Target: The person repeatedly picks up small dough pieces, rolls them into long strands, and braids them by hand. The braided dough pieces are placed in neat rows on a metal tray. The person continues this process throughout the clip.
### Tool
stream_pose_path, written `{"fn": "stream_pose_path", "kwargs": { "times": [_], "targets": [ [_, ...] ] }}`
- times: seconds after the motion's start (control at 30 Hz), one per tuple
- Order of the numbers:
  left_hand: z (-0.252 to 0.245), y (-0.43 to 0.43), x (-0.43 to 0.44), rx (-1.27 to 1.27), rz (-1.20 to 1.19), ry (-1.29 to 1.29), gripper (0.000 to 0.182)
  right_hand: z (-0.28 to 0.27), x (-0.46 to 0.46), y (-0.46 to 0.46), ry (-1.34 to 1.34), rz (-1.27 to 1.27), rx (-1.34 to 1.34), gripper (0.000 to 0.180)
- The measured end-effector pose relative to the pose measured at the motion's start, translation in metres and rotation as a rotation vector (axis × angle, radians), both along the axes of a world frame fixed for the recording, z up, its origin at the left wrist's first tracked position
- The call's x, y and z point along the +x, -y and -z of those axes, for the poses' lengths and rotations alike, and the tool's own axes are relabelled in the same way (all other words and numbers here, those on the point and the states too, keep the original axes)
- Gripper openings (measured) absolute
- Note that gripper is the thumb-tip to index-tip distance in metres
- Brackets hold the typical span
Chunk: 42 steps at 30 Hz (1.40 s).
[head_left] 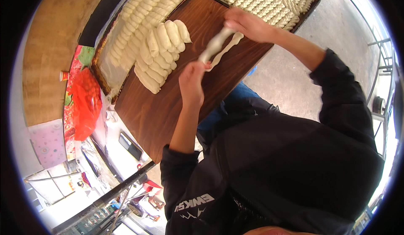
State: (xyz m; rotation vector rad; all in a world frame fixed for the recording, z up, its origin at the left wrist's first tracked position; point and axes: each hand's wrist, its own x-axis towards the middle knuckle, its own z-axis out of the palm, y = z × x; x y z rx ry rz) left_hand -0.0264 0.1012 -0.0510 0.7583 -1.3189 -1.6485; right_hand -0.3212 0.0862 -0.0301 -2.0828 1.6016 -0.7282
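Note:
A strip of pale dough, blurred by motion, stretches between my two hands above a dark wooden board. My left hand grips its lower end, and my right hand has the upper end. Just beside the strip, a second thin dough strip with a thicker end lies on the board. To the left of my left hand, several plump dough pieces are stacked in overlapping rows. Twisted dough braids fill a dark tray beyond my right hand.
A metal tray holds more dough rolls under clear plastic film. Further left are a red plastic bag with round items, a small paper cup and a smartphone. Concrete floor shows at the right.

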Motion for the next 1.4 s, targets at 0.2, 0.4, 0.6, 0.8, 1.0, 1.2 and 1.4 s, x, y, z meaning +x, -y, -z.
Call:
{"fn": "stream_pose_path", "kwargs": {
  "times": [0.2, 0.4, 0.6, 0.8, 1.0, 1.2, 1.4],
  "targets": [
    [-0.065, -0.013, 0.052, 0.569, -0.096, -0.190, 0.039, 0.001, 0.054, -0.014, -0.489, -0.049, -0.259, 0.045],
    [-0.025, -0.018, 0.182, 0.138, -0.516, 0.157, 0.024, 0.020, 0.048, -0.001, -0.537, -0.052, -0.243, 0.048],
    [-0.008, -0.037, 0.164, -0.598, -0.148, 1.467, 0.022, 0.015, 0.020, -0.017, -0.289, -0.200, -0.169, 0.050],
    [-0.017, -0.036, 0.124, 0.153, -0.193, 0.216, 0.017, 0.010, 0.005, -0.015, -0.095, -0.046, 0.212, 0.026],
    [-0.010, -0.022, 0.136, -0.381, -0.211, 0.887, 0.009, 0.010, 0.025, -0.025, -0.180, -0.199, -0.156, 0.020],
    [-0.020, -0.021, 0.129, 0.074, -0.190, -0.016, 0.012, 0.017, 0.013, -0.010, -0.019, -0.071, -0.171, 0.022],
    [-0.021, -0.020, 0.137, -0.415, -0.162, 0.954, 0.014, 0.018, 0.012, -0.021, -0.260, -0.272, -0.044, 0.046]
  ]
}}
